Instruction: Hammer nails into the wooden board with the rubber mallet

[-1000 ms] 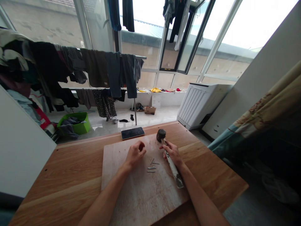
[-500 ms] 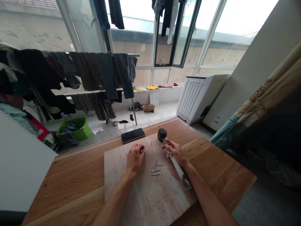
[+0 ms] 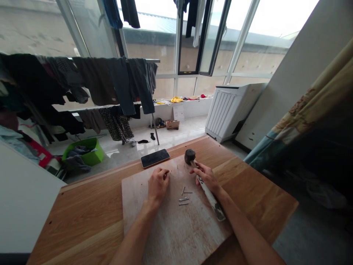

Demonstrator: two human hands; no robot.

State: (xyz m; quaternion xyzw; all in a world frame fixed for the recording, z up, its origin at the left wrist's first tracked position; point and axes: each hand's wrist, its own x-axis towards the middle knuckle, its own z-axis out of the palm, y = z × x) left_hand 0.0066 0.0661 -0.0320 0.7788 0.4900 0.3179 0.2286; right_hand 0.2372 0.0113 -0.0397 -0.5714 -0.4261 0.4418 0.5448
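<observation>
My right hand (image 3: 207, 177) is closed round the upper handle of a hammer (image 3: 210, 200) with a dark, blocky head and a worn white handle. The head rests at or just above the far part of a pale wooden board (image 3: 165, 235). To the left, my left hand (image 3: 158, 186) is closed in a pinch over the board; its fingers hide what they hold, if anything. Thin nails (image 3: 178, 167) appear to stand upright between the left hand and the hammer head. Several loose nails (image 3: 183, 199) lie nearer me on the board, between both forearms.
The board lies on a wooden table (image 3: 85, 217). A phone (image 3: 155, 158) lies beyond it, near the far edge. Past the table stand a laundry rack with clothes (image 3: 118, 84), a green basket (image 3: 95, 156) and a white washing machine (image 3: 224, 110). A curtain (image 3: 292, 121) hangs at right.
The view has shifted slightly. Both hands and the hammer keep nearly the same place over the board.
</observation>
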